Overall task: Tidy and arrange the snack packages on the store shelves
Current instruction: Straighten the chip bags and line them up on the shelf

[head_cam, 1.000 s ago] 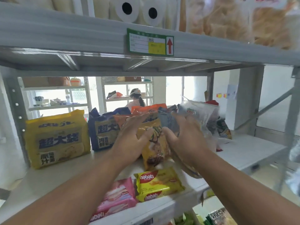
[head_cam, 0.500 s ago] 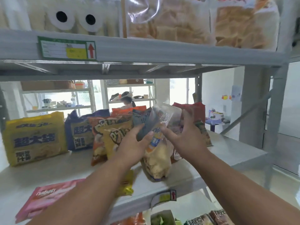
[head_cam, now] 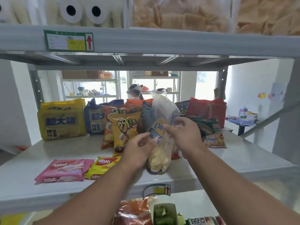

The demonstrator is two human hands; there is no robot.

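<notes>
A clear chips bag [head_cam: 159, 153] with a blue label stands upright near the front of the grey middle shelf [head_cam: 227, 161]. My left hand [head_cam: 139, 151] pinches its label from the left. My right hand [head_cam: 185, 135] grips its right side higher up. Just left of the bag stands a yellow snack bag [head_cam: 125, 129], with an orange bag [head_cam: 108, 125] behind it. A green bag [head_cam: 209, 132] and a red bag [head_cam: 207, 109] stand to the right. Pink [head_cam: 63, 171] and yellow [head_cam: 103, 166] Nabati wafer packs lie flat at the front left.
A large yellow noodle pack [head_cam: 61, 119] and a blue pack [head_cam: 95, 119] stand at the back left. The upper shelf [head_cam: 162, 41] holds paper rolls and clear cracker bags. More snacks sit on the shelf below. Beyond the shelving, a person stands by other racks.
I have let go of the yellow snack bag, which now stands on the shelf. Both hands moved onto the clear chips bag and stood it near the shelf's front edge.
</notes>
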